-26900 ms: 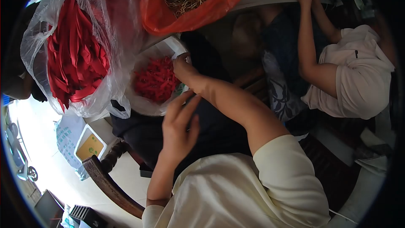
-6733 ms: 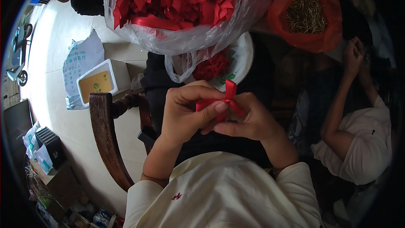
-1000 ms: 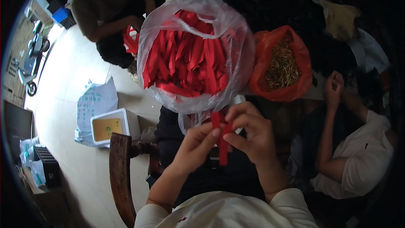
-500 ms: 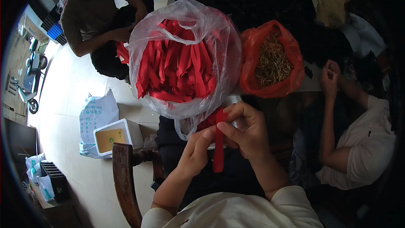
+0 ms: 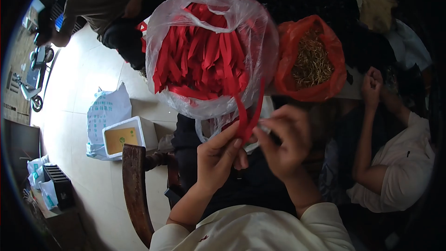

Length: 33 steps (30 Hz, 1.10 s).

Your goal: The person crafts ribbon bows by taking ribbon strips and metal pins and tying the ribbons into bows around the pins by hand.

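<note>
My left hand [image 5: 217,158] pinches a red ribbon strip [image 5: 245,132] between thumb and fingers. The strip is folded, and its two ends point upward in a V. Close by on the right is my right hand [image 5: 287,142], smeared by motion, its fingers curled near the strip; whether it holds anything small is unclear. Beyond my hands a clear plastic bag [image 5: 265,53] stands open, full of red ribbon strips [image 5: 200,60]. Beside it sits an orange-red bag [image 5: 335,72] of thin gold-coloured pieces [image 5: 312,62].
Black material [image 5: 297,4] is heaped on the table behind the bags. One person [image 5: 104,4] sits at the upper left, another [image 5: 390,158] at my right. A wooden chair [image 5: 134,190] and a white foam box [image 5: 147,135] stand to my left.
The ribbon strip hung straight between both hands; now it is folded with its ends up in my left hand. My right hand has moved off rightward. The person at upper left has leaned left.
</note>
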Each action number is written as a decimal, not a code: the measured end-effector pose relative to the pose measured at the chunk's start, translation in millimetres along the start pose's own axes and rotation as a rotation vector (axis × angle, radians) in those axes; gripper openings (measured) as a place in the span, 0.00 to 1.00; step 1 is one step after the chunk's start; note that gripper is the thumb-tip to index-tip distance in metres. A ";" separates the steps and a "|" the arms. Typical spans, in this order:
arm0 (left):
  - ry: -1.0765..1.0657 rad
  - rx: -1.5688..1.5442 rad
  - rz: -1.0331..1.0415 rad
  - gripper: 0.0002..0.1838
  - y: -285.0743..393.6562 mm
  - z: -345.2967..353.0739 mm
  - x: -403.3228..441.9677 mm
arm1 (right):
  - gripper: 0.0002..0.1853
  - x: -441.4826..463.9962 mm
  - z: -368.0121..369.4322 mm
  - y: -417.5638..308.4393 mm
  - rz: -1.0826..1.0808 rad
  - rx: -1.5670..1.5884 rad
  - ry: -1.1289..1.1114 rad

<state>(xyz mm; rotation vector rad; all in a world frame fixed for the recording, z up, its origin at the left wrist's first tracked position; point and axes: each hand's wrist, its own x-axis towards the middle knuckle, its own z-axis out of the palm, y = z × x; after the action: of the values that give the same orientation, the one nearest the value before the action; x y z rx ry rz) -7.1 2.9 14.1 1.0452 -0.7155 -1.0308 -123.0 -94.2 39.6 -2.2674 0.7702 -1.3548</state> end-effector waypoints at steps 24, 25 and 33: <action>-0.205 0.043 -0.083 0.12 7.1 -22.5 10.2 | 0.12 -6.4 -9.7 4.9 0.014 0.284 -0.374; -0.202 0.103 -0.052 0.09 8.3 -23.1 10.4 | 0.11 -5.6 -9.5 6.5 0.060 0.389 -0.418; -0.216 0.352 0.087 0.08 5.9 -27.8 10.8 | 0.07 -10.2 -5.4 4.0 0.169 0.474 -0.469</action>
<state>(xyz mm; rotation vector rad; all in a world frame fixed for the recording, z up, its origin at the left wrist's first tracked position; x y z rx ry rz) 22.9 3.2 9.6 1.2010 -1.1398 -0.9711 -132.7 -91.1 32.8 -1.9680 0.4129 -0.7752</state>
